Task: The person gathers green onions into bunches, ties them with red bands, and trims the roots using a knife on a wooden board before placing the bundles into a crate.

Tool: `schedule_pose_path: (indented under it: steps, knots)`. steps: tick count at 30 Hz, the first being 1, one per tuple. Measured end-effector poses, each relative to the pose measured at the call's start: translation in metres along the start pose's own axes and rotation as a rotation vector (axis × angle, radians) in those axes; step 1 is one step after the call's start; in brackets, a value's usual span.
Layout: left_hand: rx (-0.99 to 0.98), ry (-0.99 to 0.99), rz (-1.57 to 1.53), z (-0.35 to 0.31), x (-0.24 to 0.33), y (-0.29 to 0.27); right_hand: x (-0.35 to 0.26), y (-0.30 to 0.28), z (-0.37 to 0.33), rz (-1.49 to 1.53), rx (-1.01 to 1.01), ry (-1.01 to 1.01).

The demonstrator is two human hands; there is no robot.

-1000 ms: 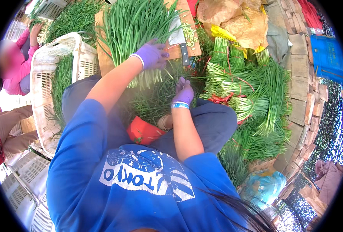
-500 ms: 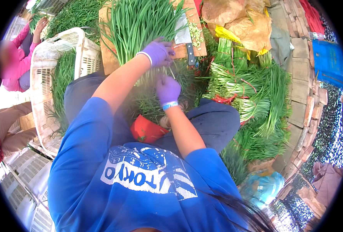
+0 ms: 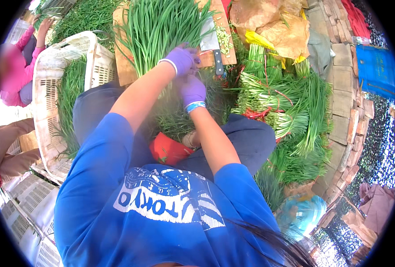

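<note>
A bunch of long green stalks (image 3: pixel 162 35) is lying across the wooden board (image 3: pixel 122 73). The left hand (image 3: pixel 181 61), wearing a purple glove, is resting over the bunch at the board's near edge, its fingers curving; I cannot tell whether they are gripping. The right hand (image 3: pixel 192 91), also gloved, is meeting it just short of that edge, its fingers hidden, so I cannot tell whether it is holding anything. A knife (image 3: pixel 210 38) is lying on the board's right side, its black handle overhanging the near edge, and chopped pieces (image 3: pixel 224 40) are lying on the board beside it. Tied bundles (image 3: pixel 291 104) are piling up right of the board; a white crate (image 3: pixel 100 73) is standing just left of it.
</note>
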State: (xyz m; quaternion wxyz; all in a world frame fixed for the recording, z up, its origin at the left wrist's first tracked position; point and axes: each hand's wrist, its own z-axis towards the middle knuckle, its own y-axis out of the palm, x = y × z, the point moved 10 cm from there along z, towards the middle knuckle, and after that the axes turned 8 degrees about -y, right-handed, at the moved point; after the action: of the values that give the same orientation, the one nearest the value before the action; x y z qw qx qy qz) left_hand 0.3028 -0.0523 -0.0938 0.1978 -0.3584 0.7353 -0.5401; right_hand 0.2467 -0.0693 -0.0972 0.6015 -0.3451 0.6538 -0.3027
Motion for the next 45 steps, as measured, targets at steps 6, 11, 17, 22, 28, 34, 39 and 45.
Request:
schedule_pose_path:
  steps: [6, 11, 17, 22, 28, 34, 39, 45]
  knots:
    - [-0.007, -0.018, 0.035, -0.006, 0.0, -0.005, -0.012, -0.015, -0.023, 0.124, 0.208, -0.044]
    - [0.009, -0.027, -0.002, -0.01, -0.003, -0.008, -0.06, 0.008, -0.134, 0.125, -0.71, -0.535]
    - [0.374, -0.003, -0.087, -0.03, 0.013, -0.07, -0.049, -0.065, -0.076, 0.179, -0.402, -0.969]
    - [0.803, -0.017, -0.59, -0.107, -0.021, -0.136, 0.098, 0.005, 0.064, 1.26, 0.133, 0.397]
    - [0.823, -1.222, -1.071, -0.227, -0.204, 0.009, 0.067, -0.022, 0.081, -0.028, 0.348, 0.434]
    - [0.408, -1.347, -0.871, -0.206, -0.212, 0.107, 0.128, 0.038, 0.065, 0.803, 0.516, 0.626]
    - [0.519, -1.309, -1.228, -0.189, -0.211, 0.12, 0.076, 0.007, 0.06, 1.146, 0.532, 0.181]
    - [0.358, -1.392, -0.995, -0.191, -0.207, 0.083, 0.052, 0.0, 0.056, 1.268, 0.344, 0.175]
